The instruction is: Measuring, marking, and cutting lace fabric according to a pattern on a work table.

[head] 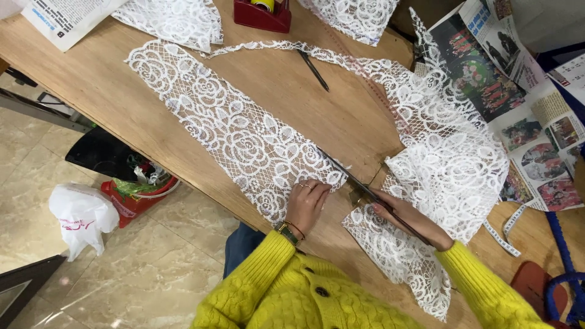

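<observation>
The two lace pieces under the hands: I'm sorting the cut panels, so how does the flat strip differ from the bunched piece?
The flat lace strip lies spread smooth in one layer along the wooden table; the bunched lace piece is crumpled and folded over itself. The left hand presses flat on the strip's end, while the right hand, with scissors, rests on the bunched piece. The strip is long and narrow, the bunched piece broader. Both are white rose-patterned lace.

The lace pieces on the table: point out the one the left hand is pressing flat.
It is the long lace strip running diagonally across the wooden table; the left hand rests on its near end. The other pieces lie untouched by that hand.
</observation>
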